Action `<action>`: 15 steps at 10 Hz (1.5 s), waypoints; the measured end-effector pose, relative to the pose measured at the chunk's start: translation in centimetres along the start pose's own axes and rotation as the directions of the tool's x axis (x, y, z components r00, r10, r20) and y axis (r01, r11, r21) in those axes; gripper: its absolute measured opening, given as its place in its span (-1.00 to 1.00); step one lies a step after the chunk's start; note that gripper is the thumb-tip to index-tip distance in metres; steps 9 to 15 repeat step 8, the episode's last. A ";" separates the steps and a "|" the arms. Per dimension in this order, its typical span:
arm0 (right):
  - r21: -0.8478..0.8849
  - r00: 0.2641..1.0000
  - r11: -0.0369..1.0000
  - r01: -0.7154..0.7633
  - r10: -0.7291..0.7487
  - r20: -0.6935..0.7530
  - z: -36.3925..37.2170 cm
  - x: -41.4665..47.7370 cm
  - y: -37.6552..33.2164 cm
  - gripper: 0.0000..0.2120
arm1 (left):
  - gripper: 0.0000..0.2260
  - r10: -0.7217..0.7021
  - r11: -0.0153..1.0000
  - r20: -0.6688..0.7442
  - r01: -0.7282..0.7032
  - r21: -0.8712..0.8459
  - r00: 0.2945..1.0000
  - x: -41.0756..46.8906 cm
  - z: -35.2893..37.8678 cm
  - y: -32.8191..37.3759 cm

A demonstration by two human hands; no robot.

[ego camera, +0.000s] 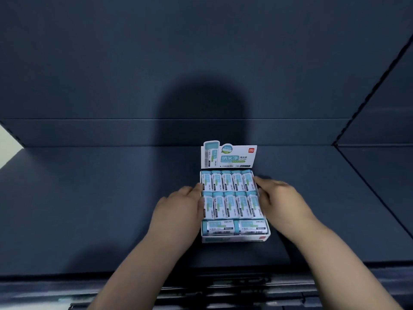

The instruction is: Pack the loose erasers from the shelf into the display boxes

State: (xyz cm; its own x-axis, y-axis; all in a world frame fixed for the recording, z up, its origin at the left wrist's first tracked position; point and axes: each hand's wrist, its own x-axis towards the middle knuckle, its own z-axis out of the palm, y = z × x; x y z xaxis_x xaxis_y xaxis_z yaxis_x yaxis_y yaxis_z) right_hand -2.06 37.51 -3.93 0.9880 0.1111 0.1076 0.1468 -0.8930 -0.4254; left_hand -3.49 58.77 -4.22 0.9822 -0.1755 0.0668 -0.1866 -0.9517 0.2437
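A white and teal display box (234,238) stands on the dark blue shelf (100,198), its printed lid flap (229,155) upright at the back. Several wrapped erasers (230,204) fill it in neat rows, two of them lying crosswise at the front. My left hand (178,209) presses flat against the box's left side. My right hand (281,200) clasps the right side, fingertips reaching the back corner. The box sits gripped between both hands. No loose erasers show on the shelf.
The shelf's back wall (201,63) rises behind the box, and a side panel (380,130) angles in at the right. A dark rail (223,285) runs along the shelf's front edge. A pale patch (9,146) shows at the far left.
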 end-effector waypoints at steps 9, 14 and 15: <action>-0.111 0.926 0.976 0.188 -0.139 0.350 -2.9 -2.1 -1.0 -0.38 | -0.53 0.063 0.997 0.128 -0.067 0.030 0.990 -1.7 -2.2 3.9; -0.111 0.926 0.976 0.188 -0.139 0.350 -2.9 -2.1 -1.0 -0.38 | -0.53 0.063 0.997 0.128 -0.067 0.030 0.990 -1.7 -2.2 3.9; -0.111 0.926 0.976 0.188 -0.139 0.350 -2.9 -2.1 -1.0 -0.38 | -0.53 0.063 0.997 0.128 -0.067 0.030 0.990 -1.7 -2.2 3.9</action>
